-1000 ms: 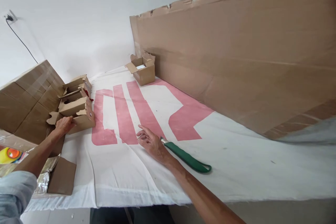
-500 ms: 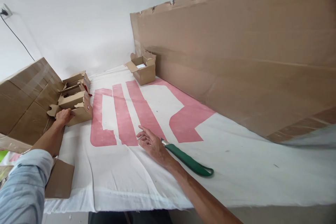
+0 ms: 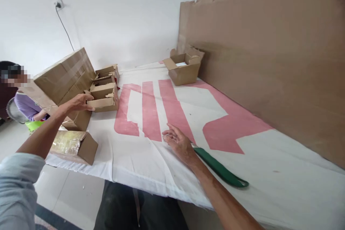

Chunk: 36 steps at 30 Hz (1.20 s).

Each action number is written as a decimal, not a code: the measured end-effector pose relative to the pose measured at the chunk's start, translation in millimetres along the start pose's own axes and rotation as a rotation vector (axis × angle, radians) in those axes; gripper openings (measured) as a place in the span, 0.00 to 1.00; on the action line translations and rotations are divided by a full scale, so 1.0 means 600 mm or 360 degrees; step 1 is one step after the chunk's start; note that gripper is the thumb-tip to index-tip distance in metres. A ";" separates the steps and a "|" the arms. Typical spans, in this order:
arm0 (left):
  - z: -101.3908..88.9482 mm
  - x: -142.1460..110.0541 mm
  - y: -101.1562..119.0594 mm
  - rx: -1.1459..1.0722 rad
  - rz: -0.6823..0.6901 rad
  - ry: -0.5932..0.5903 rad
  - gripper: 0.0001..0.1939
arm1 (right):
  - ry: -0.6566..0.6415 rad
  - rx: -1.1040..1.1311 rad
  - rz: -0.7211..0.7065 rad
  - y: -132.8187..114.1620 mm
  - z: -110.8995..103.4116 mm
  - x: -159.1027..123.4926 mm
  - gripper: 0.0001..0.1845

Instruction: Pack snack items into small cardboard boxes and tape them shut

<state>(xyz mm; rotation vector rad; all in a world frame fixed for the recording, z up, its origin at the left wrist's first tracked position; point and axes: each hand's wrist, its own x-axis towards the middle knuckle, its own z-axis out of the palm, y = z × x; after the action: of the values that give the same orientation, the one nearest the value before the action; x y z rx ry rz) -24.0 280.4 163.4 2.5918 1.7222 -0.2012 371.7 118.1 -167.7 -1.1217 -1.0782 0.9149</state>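
Note:
My left hand (image 3: pixel 77 102) reaches out to the left and rests against the near side of a small open cardboard box (image 3: pixel 104 97), fingers stretched along it. Behind that box stands a second small open box (image 3: pixel 107 73). My right hand (image 3: pixel 179 142) lies on the white cloth (image 3: pixel 151 158) with red shapes, fingers spread and holding nothing. A green-handled cutter (image 3: pixel 221 169) lies on the cloth just right of that hand's wrist, partly hidden by it.
A large taped carton (image 3: pixel 63 73) leans at the table's left. A flat box with clear plastic (image 3: pixel 74 145) hangs over the left edge. Another open box (image 3: pixel 183 68) sits at the back. A tall cardboard sheet (image 3: pixel 269 61) stands along the right. A person (image 3: pixel 16 90) is at far left.
The view has swung left, showing the floor and a person. My left hand has shifted along the small box, fingers now stretched out. My right hand stays on the cloth.

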 end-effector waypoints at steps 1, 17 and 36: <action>-0.010 -0.034 -0.005 -0.0034 0.0003 -0.0063 0.41 | 0.0003 -0.0010 -0.0001 0.003 -0.001 -0.001 0.37; 0.135 -0.290 -0.037 0.0286 -0.0011 -0.0415 0.63 | 0.0016 -0.0241 -0.0062 0.000 0.004 -0.006 0.33; 0.224 -0.267 0.157 -0.0881 0.0113 0.0687 0.27 | -0.0064 -0.1101 -0.0474 -0.061 -0.060 -0.049 0.22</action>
<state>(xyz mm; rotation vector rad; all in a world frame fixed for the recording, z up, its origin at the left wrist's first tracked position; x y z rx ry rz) -11.3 84.7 44.5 2.3631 1.4870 0.7745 400.6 74.5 -140.7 -1.4443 -1.6083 0.3223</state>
